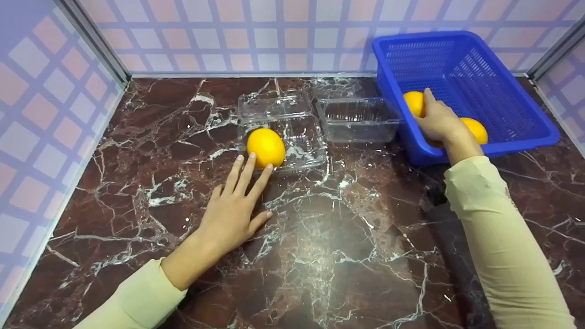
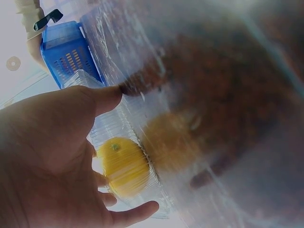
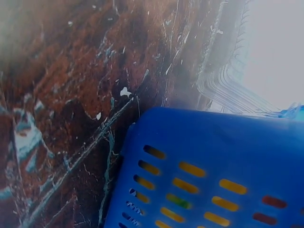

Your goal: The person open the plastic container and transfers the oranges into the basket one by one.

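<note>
In the head view an orange (image 1: 265, 147) sits in the near half of an opened clear plastic clamshell box (image 1: 304, 137); its yellow skin also shows through plastic in the left wrist view (image 2: 124, 166). My left hand (image 1: 231, 212) lies palm down with fingers spread and straight, the fingertips at the orange's near side. My right hand (image 1: 439, 121) reaches into a blue basket (image 1: 521, 109), thumb and index finger around another orange (image 1: 414, 103). Its remaining fingers are hidden. Beside that wrist lies one more orange (image 1: 475, 130). The right wrist view shows the basket's slotted wall (image 3: 213, 142), not the hand.
A second clear plastic box (image 1: 358, 130) stands between the clamshell and the basket, close against the basket's side. Everything rests on a dark red marbled tabletop (image 1: 320, 256). Checkered panels (image 1: 269, 36) wall in the back and sides.
</note>
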### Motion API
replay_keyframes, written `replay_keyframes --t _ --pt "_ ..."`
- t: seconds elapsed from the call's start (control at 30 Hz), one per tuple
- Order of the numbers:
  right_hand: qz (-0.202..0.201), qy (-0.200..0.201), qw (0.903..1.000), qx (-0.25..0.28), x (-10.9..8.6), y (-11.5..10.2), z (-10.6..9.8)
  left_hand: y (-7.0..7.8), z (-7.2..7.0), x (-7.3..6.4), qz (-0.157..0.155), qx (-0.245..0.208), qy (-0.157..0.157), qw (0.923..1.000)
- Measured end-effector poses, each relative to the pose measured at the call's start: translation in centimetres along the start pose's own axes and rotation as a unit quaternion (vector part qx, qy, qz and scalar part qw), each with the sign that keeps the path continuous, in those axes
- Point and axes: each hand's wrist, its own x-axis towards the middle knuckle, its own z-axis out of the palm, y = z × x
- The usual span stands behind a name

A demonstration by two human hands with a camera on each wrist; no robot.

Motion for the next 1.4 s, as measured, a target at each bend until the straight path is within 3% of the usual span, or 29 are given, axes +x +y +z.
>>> replay_keyframes --t 0.57,0.9,1.0,1.13,1.23,1.3,1.4 --pt "0.008 -0.003 1.0000 0.002 -0.3 -0.2 -0.3 0.1 -0.1 0.1 0.000 -0.002 0.003 1.0000" --pt "-0.011 0.122 0.9925 -0.003 -0.2 -0.6 -0.3 0.1 0.0 0.2 0.001 0.005 0.004 1.0000" --pt "-0.038 0.195 0.9796 0.028 -0.3 -1.1 0.0 0.0 0.0 0.1 -0.003 0.001 -0.002 1.0000" --pt "-0.103 0.319 0.9397 0.068 -0.6 -2.0 0.5 -0.1 -0.1 0.1 0.000 -0.003 0.000 1.0000" --pt "-0.135 0.375 0.9154 0.058 -1.1 -3.5 1.1 -0.1 -0.2 0.2 0.002 -0.003 -0.001 1.0000" --pt "-0.149 0.389 0.9083 0.037 -1.3 -4.8 1.5 -0.1 -0.2 0.1 0.003 -0.002 -0.002 1.0000" --pt "-0.170 0.388 0.9057 0.008 -1.7 -7.0 2.3 -0.2 -0.2 0.0 0.001 -0.004 -0.002 1.0000"
